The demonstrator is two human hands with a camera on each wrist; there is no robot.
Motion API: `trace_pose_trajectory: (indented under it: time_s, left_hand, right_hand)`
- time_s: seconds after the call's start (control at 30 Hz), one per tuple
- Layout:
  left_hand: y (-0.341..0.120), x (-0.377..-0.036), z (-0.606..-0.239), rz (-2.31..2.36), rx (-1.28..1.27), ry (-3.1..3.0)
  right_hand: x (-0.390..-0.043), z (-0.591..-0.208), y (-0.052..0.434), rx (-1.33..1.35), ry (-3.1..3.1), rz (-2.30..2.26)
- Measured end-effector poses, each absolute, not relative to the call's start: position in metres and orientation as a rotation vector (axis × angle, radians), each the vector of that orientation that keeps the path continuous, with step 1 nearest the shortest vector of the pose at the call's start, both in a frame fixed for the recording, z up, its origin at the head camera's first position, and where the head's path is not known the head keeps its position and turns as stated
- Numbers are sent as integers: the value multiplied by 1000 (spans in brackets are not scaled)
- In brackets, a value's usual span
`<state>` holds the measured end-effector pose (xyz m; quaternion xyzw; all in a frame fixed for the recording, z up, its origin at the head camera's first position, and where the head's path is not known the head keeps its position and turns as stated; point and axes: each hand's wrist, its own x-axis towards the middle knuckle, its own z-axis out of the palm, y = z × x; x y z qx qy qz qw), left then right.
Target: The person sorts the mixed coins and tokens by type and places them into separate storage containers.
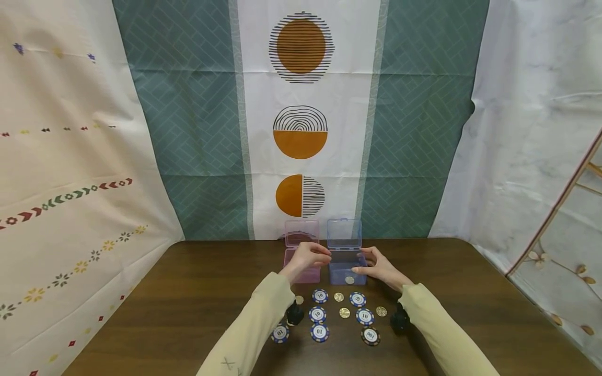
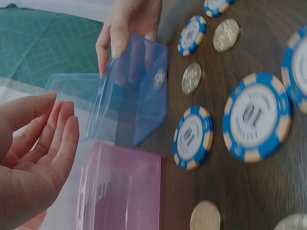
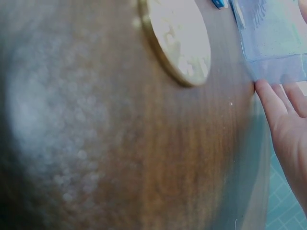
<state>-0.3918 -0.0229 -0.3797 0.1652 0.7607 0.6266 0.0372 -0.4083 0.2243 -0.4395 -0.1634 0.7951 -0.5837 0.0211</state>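
Observation:
My right hand (image 1: 382, 269) holds the right side of a clear blue plastic box (image 1: 336, 277), thumb over the rim and fingers along the outer wall. The box's hinged lid stands raised, and one gold coin (image 2: 159, 79) lies inside. My left hand (image 1: 307, 259) hovers above a clear pink plastic box (image 1: 310, 278), beside the blue one, its lid also up. In the left wrist view the left thumb and fingers (image 2: 67, 139) bend loosely toward each other, and I see nothing between them.
Several blue-and-white poker chips (image 1: 320, 332), a black-edged chip (image 1: 370, 336) and several gold coins (image 1: 344, 313) lie on the dark wooden table (image 1: 207, 292) in front of the boxes. A patterned curtain (image 1: 202, 156) hangs behind the table's far edge.

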Motion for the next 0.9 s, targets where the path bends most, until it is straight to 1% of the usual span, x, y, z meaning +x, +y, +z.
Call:
trace_pose_trajectory:
  time_s: [0.13, 0.27, 0.37, 0.53, 0.73, 0.9]
  left_hand:
    - [-33, -393, -380, 1871, 552, 2304]
    - [-42, -389, -374, 1826, 605, 2279]
    - [-47, -388, -372, 1812, 599, 2281]
    - [-57, -391, -372, 1785, 596, 2298]
    - [-70, -390, -371, 1658, 615, 2333]
    - [-77, -390, -369, 1607, 687, 2321]
  right_hand:
    - [-409, -441, 225, -538, 2457, -1813]
    - [-398, -428, 223, -559, 2411, -1819]
    - [-397, -425, 223, -565, 2376, -1830]
    - [-409, -438, 228, -562, 2396, -1839]
    - [-408, -439, 227, -565, 2410, -1828]
    - [-409, -439, 228, -566, 2411, -1814]
